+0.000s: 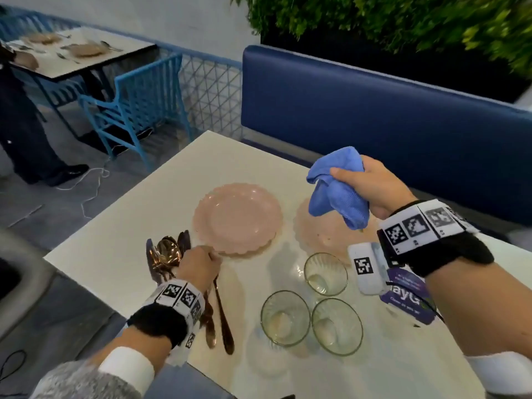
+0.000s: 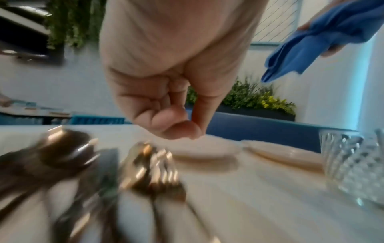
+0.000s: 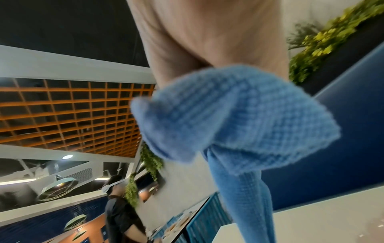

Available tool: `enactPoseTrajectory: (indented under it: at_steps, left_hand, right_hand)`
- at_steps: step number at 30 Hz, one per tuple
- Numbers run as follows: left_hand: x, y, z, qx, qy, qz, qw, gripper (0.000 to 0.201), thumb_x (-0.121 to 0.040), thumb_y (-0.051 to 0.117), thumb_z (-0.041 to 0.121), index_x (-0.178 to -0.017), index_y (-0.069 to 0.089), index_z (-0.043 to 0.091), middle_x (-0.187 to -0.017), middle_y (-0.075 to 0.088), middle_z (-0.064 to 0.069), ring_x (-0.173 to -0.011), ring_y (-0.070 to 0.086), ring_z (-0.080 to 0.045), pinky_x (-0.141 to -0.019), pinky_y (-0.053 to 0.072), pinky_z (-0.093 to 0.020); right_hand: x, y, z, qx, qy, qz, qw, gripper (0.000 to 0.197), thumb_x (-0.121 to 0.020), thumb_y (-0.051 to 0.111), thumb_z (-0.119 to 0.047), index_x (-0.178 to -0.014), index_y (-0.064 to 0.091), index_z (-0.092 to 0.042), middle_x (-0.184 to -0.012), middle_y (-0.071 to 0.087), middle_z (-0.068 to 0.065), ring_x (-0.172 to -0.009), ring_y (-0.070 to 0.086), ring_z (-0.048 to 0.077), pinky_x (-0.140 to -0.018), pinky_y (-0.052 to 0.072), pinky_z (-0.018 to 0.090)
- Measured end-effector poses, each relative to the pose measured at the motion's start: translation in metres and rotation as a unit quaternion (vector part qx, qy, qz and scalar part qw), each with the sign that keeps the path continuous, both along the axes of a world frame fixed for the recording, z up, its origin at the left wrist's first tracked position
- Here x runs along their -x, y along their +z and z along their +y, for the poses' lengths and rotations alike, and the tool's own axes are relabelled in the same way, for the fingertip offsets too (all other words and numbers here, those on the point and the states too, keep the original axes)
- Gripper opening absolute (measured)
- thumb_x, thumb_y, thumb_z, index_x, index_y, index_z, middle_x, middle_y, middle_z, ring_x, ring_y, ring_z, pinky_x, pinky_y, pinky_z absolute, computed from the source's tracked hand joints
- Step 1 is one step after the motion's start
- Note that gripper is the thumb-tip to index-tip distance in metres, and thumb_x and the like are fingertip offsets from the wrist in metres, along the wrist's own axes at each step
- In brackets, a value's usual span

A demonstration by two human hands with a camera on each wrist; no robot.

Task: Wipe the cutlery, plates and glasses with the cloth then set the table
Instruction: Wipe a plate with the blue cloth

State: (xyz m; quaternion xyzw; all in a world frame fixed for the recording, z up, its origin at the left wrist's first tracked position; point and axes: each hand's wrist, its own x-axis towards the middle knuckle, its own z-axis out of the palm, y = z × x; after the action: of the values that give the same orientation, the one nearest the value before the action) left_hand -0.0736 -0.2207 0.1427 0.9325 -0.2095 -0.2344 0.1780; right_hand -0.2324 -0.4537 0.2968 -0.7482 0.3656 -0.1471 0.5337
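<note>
The head view looks down and forward over the white surface (image 1: 138,197) from its near edge. Each wrist view sits low, close behind its hand, angled upward. All three views share the blue cloth (image 1: 339,191) and the bench (image 1: 374,110).

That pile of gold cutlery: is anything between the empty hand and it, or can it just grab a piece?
Nothing visible blocks it. The left hand hovers right over the cutlery with fingers curled, holding nothing. The pink plate lies beside the pile, not over it. The right hand holds the blue cloth raised above the other plate.
</note>
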Motion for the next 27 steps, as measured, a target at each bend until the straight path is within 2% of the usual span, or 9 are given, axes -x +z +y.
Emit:
enactPoseTrajectory:
  at_steps: [2, 5, 8, 10, 13, 18, 22, 25, 27]
  left_hand:
    - [-0.002, 0.017, -0.035, 0.081, -0.034, 0.008, 0.996, 0.018, -0.092, 0.053, 0.020, -0.083, 0.062, 0.006, -0.079, 0.062, -0.008, -0.078, 0.064, -0.025, -0.068, 0.052, -0.028]
    - [0.001, 0.031, -0.103, 0.144, -0.056, 0.083, 0.984, 0.019, -0.093, 0.053, 0.018, -0.078, 0.059, 0.007, -0.077, 0.063, -0.007, -0.065, 0.061, -0.020, -0.047, 0.048, -0.023]
    - [0.006, 0.019, -0.163, 0.090, -0.113, 0.089, 0.986, 0.029, -0.093, 0.049, 0.019, -0.066, 0.053, 0.008, -0.082, 0.064, -0.012, -0.073, 0.059, -0.027, -0.064, 0.047, -0.027]
    - [0.011, 0.007, -0.193, 0.042, -0.141, 0.082, 0.986, 0.029, -0.093, 0.045, 0.018, -0.070, 0.053, 0.004, -0.092, 0.063, -0.018, -0.079, 0.056, -0.027, -0.068, 0.041, -0.028]
    - [0.017, -0.010, -0.223, 0.017, -0.160, 0.091, 0.983, 0.029, -0.094, 0.047, 0.017, -0.101, 0.061, -0.008, -0.107, 0.064, -0.020, -0.098, 0.062, -0.033, -0.076, 0.045, -0.031]
    - [0.016, -0.026, -0.245, -0.002, -0.166, 0.106, 0.980, 0.034, -0.092, 0.052, 0.022, -0.112, 0.061, -0.004, -0.116, 0.063, -0.020, -0.107, 0.061, -0.034, -0.077, 0.043, -0.031]
    - [0.007, -0.019, -0.250, 0.123, -0.075, 0.203, 0.969, 0.041, -0.098, 0.036, 0.021, -0.132, 0.042, -0.001, -0.135, 0.047, -0.019, -0.120, 0.048, -0.035, -0.090, 0.038, -0.035]
    - [0.003, -0.004, -0.239, 0.242, -0.009, 0.189, 0.952, 0.038, -0.099, 0.032, 0.025, -0.124, 0.044, 0.000, -0.127, 0.051, -0.020, -0.114, 0.050, -0.035, -0.092, 0.039, -0.039]
    - [0.002, 0.008, -0.227, 0.318, 0.025, 0.194, 0.928, 0.036, -0.099, 0.032, 0.032, -0.116, 0.050, 0.007, -0.118, 0.056, -0.016, -0.107, 0.054, -0.034, -0.096, 0.044, -0.043]
  right_hand:
    - [0.006, 0.000, -0.016, -0.011, -0.041, -0.006, 0.999, 0.005, -0.091, 0.058, -0.019, -0.093, 0.060, -0.023, -0.102, 0.067, 0.010, -0.086, 0.065, 0.027, -0.076, 0.054, 0.044]
    - [0.017, -0.002, -0.036, -0.031, -0.104, -0.003, 0.994, 0.018, -0.089, 0.060, -0.017, -0.106, 0.053, -0.019, -0.106, 0.065, 0.009, -0.091, 0.064, 0.026, -0.083, 0.053, 0.045]
    - [0.033, -0.010, -0.051, -0.041, -0.134, 0.004, 0.990, 0.014, -0.089, 0.059, -0.011, -0.093, 0.053, -0.024, -0.091, 0.063, 0.001, -0.085, 0.061, 0.022, -0.081, 0.052, 0.042]
    - [0.044, -0.015, -0.057, -0.035, -0.145, 0.009, 0.989, 0.018, -0.088, 0.059, -0.010, -0.088, 0.053, -0.027, -0.089, 0.063, 0.001, -0.085, 0.061, 0.022, -0.082, 0.051, 0.042]
    - [0.062, -0.028, -0.066, -0.027, -0.175, 0.026, 0.984, 0.021, -0.087, 0.058, -0.011, -0.100, 0.056, -0.027, -0.099, 0.065, 0.002, -0.095, 0.062, 0.024, -0.087, 0.052, 0.043]
    - [0.083, -0.053, -0.074, -0.003, -0.189, 0.078, 0.979, 0.039, -0.089, 0.054, -0.011, -0.126, 0.051, -0.022, -0.119, 0.062, 0.006, -0.109, 0.059, 0.027, -0.098, 0.048, 0.048]
    - [0.082, -0.065, -0.076, 0.041, -0.179, 0.094, 0.978, 0.037, -0.091, 0.048, -0.008, -0.126, 0.052, -0.018, -0.116, 0.062, 0.003, -0.106, 0.059, 0.023, -0.093, 0.049, 0.038]
    - [0.059, -0.067, -0.074, 0.147, -0.141, 0.117, 0.972, 0.027, -0.090, 0.039, -0.005, -0.110, 0.058, -0.008, -0.097, 0.061, 0.007, -0.087, 0.057, 0.021, -0.081, 0.048, 0.038]
    - [0.042, -0.072, -0.073, 0.224, -0.080, 0.134, 0.962, 0.030, -0.088, 0.039, -0.011, -0.110, 0.059, -0.006, -0.111, 0.060, 0.012, -0.101, 0.056, 0.026, -0.089, 0.045, 0.039]
